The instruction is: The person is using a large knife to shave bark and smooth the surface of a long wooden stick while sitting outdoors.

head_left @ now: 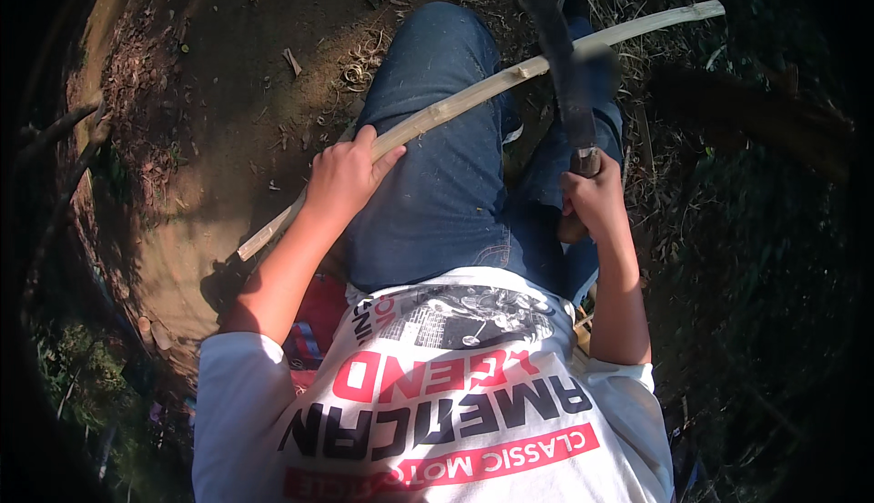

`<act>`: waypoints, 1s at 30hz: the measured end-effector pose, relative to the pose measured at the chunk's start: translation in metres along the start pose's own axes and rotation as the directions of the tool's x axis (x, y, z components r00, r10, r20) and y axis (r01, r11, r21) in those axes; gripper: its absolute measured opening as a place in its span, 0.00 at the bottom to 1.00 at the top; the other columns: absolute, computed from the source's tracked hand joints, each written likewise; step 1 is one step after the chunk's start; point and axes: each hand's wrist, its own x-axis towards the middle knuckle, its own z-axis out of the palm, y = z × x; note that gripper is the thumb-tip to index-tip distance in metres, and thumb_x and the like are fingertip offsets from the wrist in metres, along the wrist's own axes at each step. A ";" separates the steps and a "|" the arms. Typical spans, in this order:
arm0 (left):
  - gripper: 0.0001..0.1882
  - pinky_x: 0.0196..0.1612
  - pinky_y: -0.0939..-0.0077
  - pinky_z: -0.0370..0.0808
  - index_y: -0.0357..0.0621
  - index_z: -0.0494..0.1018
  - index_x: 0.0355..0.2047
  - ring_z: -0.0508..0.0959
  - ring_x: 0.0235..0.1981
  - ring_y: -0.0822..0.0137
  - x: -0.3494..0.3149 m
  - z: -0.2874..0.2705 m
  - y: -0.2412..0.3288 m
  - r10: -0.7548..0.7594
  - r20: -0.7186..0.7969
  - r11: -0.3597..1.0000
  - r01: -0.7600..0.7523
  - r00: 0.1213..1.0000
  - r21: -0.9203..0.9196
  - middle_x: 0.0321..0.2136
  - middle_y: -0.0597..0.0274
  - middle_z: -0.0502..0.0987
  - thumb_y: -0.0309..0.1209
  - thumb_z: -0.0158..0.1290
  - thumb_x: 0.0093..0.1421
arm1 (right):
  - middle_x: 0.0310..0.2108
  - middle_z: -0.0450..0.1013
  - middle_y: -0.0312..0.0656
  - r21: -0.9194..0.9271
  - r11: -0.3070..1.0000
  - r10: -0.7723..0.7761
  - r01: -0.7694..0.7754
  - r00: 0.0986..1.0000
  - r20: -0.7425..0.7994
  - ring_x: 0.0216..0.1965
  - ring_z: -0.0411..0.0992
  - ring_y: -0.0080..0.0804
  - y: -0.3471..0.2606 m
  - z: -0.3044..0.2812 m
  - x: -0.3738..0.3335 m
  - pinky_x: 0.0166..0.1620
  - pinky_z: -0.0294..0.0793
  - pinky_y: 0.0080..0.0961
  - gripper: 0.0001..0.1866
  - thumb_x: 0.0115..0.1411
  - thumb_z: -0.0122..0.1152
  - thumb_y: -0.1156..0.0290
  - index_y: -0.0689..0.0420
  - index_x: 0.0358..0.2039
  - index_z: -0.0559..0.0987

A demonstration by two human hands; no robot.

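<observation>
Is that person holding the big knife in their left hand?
No, the right hand grips the big knife, while the left hand holds the pale stick.

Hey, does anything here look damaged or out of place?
Nothing looks clearly broken. The long, pale wooden stick across the blue-denim left thigh has a knobbly bump and seems slightly bent, though the lens may exaggerate that.

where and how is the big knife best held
Probably by its wooden handle, coming from the near, right side in a full wrap, as the right hand does. The handle lies at the knife's near end, while the long blade points away, overlapping the pale stick in this view.
</observation>
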 end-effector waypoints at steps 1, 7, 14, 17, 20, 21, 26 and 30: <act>0.28 0.25 0.50 0.75 0.40 0.68 0.30 0.79 0.24 0.42 0.000 -0.003 -0.001 0.005 0.011 1.000 -0.006 1.000 0.004 0.17 0.46 0.76 0.57 0.46 0.63 | 0.15 0.67 0.35 -0.059 0.998 0.024 -0.016 0.991 0.132 0.13 0.66 0.22 -0.002 0.010 -0.013 0.17 0.66 0.21 0.07 0.47 0.56 0.82 0.65 0.29 0.71; 0.28 0.24 0.50 0.76 0.41 0.68 0.29 0.79 0.24 0.42 -0.008 0.003 -0.001 -0.028 -0.015 0.998 0.027 0.999 -0.050 0.17 0.46 0.76 0.58 0.47 0.63 | 0.15 0.66 0.35 0.047 0.997 0.071 -0.069 0.996 -0.052 0.13 0.66 0.21 -0.005 -0.013 0.001 0.17 0.66 0.21 0.09 0.47 0.58 0.83 0.64 0.30 0.72; 0.28 0.24 0.50 0.76 0.41 0.68 0.28 0.79 0.24 0.42 -0.006 0.004 -0.009 0.004 -0.060 0.998 -0.007 0.998 -0.057 0.15 0.46 0.75 0.58 0.46 0.63 | 0.15 0.67 0.35 -0.051 0.998 0.031 -0.023 0.984 0.177 0.13 0.66 0.21 0.000 -0.006 -0.011 0.17 0.66 0.20 0.11 0.47 0.57 0.83 0.66 0.33 0.74; 0.28 0.25 0.49 0.76 0.40 0.68 0.29 0.79 0.24 0.42 0.000 0.006 -0.003 -0.016 -0.040 0.999 0.014 0.999 -0.047 0.16 0.45 0.75 0.57 0.47 0.63 | 0.15 0.67 0.35 0.100 0.994 0.048 -0.045 0.999 -0.026 0.14 0.65 0.20 0.005 0.001 0.001 0.18 0.66 0.21 0.08 0.47 0.58 0.83 0.65 0.31 0.73; 0.28 0.25 0.48 0.75 0.40 0.67 0.29 0.79 0.24 0.41 0.001 0.000 -0.002 -0.006 -0.029 1.000 0.005 1.000 -0.027 0.17 0.44 0.75 0.57 0.47 0.63 | 0.16 0.67 0.34 -0.106 0.994 0.011 0.005 0.989 0.148 0.14 0.65 0.20 0.002 0.014 -0.014 0.19 0.65 0.21 0.14 0.47 0.57 0.84 0.68 0.38 0.75; 0.28 0.25 0.48 0.75 0.40 0.67 0.29 0.79 0.24 0.41 -0.001 0.000 -0.006 -0.001 -0.041 1.000 0.000 0.999 -0.030 0.17 0.44 0.75 0.57 0.48 0.63 | 0.16 0.67 0.34 -0.095 0.995 0.014 0.004 0.982 0.188 0.14 0.65 0.20 0.000 0.011 -0.012 0.19 0.65 0.21 0.14 0.47 0.57 0.84 0.68 0.38 0.75; 0.27 0.26 0.48 0.75 0.40 0.67 0.29 0.78 0.26 0.40 -0.007 -0.001 -0.002 -0.058 -0.026 0.992 0.055 0.998 -0.111 0.19 0.43 0.75 0.55 0.50 0.62 | 0.16 0.67 0.35 0.022 0.998 0.057 -0.065 0.964 0.261 0.13 0.65 0.20 -0.003 0.013 -0.008 0.18 0.64 0.21 0.11 0.48 0.57 0.84 0.67 0.35 0.75; 0.27 0.30 0.50 0.74 0.41 0.67 0.29 0.78 0.28 0.39 -0.014 -0.008 -0.004 -0.122 0.060 0.954 0.134 0.991 -0.266 0.19 0.44 0.75 0.56 0.54 0.59 | 0.15 0.68 0.37 0.079 0.984 0.127 -0.160 0.938 0.324 0.13 0.65 0.22 0.003 0.010 -0.007 0.17 0.65 0.22 0.09 0.47 0.57 0.85 0.66 0.32 0.73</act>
